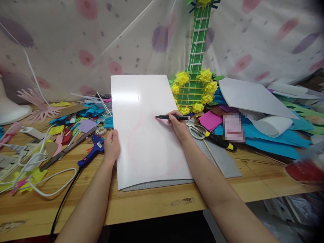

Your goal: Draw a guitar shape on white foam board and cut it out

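Observation:
A large white board lies in front of me on a grey cutting mat. Faint pink curved lines form a rounded outline on it. My right hand is closed around a black marker with a pink tip, which points left over the board's upper middle. Whether the tip touches the surface I cannot tell. My left hand grips the board's left edge, thumb on top and the other fingers hidden.
A blue glue gun and a metal ruler lie left, by cables and paper scraps. Scissors and a yellow-black cutter lie right. Behind stands a green guitar-shaped craft with yellow flowers. A white sheet tops blue paper.

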The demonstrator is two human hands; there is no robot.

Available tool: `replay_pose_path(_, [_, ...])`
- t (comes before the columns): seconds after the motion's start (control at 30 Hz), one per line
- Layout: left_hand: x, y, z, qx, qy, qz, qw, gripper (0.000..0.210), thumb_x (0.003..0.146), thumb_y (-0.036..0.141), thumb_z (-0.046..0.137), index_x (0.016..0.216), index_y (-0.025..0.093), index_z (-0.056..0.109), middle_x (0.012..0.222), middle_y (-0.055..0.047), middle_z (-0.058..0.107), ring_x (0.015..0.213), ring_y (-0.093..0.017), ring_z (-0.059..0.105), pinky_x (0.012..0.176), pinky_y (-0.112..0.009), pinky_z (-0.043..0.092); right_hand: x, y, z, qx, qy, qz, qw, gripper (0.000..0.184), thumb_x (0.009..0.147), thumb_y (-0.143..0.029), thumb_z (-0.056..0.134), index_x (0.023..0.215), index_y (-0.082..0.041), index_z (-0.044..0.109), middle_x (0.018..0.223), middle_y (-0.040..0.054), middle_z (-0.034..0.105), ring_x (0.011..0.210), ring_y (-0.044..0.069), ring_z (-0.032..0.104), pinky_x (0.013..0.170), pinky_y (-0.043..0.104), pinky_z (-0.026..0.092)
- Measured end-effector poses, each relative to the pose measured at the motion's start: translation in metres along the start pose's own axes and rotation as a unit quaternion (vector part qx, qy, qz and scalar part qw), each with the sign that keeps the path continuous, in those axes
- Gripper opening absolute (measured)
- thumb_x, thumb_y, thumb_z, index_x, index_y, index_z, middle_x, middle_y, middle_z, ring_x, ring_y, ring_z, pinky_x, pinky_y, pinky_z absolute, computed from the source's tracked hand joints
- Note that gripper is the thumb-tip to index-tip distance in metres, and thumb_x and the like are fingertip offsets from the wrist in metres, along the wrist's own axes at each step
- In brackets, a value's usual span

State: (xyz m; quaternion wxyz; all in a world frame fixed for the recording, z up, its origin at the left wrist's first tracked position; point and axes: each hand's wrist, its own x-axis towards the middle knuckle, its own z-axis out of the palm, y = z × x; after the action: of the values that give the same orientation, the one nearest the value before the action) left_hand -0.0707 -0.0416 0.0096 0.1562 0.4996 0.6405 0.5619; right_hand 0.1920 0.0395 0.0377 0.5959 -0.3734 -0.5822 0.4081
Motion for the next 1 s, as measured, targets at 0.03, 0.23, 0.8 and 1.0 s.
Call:
replay_pose_path(0.03, [0.0, 0.001, 0.0, -0.001, 0.001, -0.002, 1.0, 0.029, 0.086, 0.041, 0.041, 0.066, 0.02, 0.046, 0.063, 0.002, 0.046, 0.062, -0.013, 0.041, 0.06, -0.025, 0.033, 0.0, 0.0, 0.0, 0.006, 0.002, -0.001, 1.0, 0.015, 0.077, -0.036, 0.058, 0.075, -0.022, 0.057, 0.059, -0.0048, 0.051, 0.056, 0.01, 0.048, 0.058, 0.025, 0.038])
replay_pose_path(0.23, [-0.001, 0.0, 0.0, -0.001, 0.002, -0.006, 1.0, 0.031, 0.085, 0.044, 0.042, 0.068, 0.019, 0.048, 0.064, 0.002, 0.047, 0.063, -0.013, 0.042, 0.059, -0.024, 0.033, -0.001, -0.007, 0.005, -0.024, -0.026, -0.003, 0.999, 0.018, 0.079, -0.038, 0.058, 0.085, -0.021, 0.061, 0.065, -0.0031, 0.059, 0.065, 0.011, 0.053, 0.064, 0.026, 0.039])
replay_pose_path(0.8, [0.001, -0.004, 0.0, 0.007, -0.001, 0.002, 1.0, 0.029, 0.087, 0.039, 0.039, 0.067, 0.019, 0.047, 0.063, 0.002, 0.046, 0.062, -0.013, 0.042, 0.058, -0.024, 0.032, 0.001, -0.003, 0.003, -0.007, -0.011, -0.003, 1.0, 0.018, 0.077, -0.039, 0.059, 0.083, -0.021, 0.06, 0.062, -0.0039, 0.057, 0.061, 0.01, 0.053, 0.061, 0.025, 0.041])
replay_pose_path(1.0, [0.001, -0.004, 0.0, 0.004, -0.003, 0.012, 1.0, 0.03, 0.087, 0.039, 0.041, 0.066, 0.019, 0.046, 0.063, 0.002, 0.046, 0.061, -0.012, 0.042, 0.058, -0.024, 0.032, 0.0, -0.003, 0.004, -0.022, -0.016, 0.0, 1.0, 0.015, 0.076, -0.036, 0.059, 0.08, -0.021, 0.06, 0.061, -0.0044, 0.056, 0.059, 0.009, 0.051, 0.059, 0.024, 0.041])
